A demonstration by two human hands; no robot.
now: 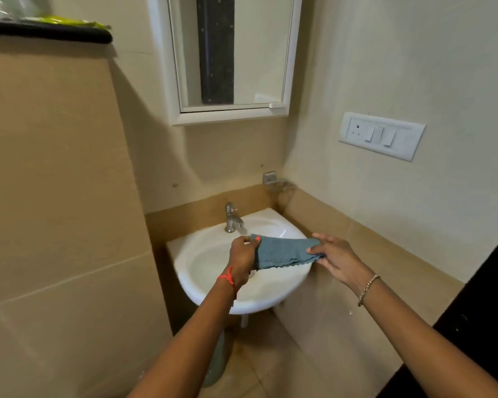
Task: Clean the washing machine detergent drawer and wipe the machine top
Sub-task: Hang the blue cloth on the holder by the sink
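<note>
A folded blue-grey cloth (282, 252) is stretched between both hands above a white corner washbasin (213, 285). My left hand (242, 257) grips the cloth's left end, thumb on top. My right hand (338, 258) pinches its right end between thumb and fingers. A chrome tap (232, 218) stands at the basin's back edge, just behind the left hand; no water is seen running. No washing machine or detergent drawer is in view.
A white-framed mirror (230, 56) hangs above the basin. A switch plate (381, 135) sits on the right wall, a small metal holder (273, 180) in the corner. A dark shelf with green packaging (49, 28) is at upper left. A dark panel (472, 326) edges the lower right.
</note>
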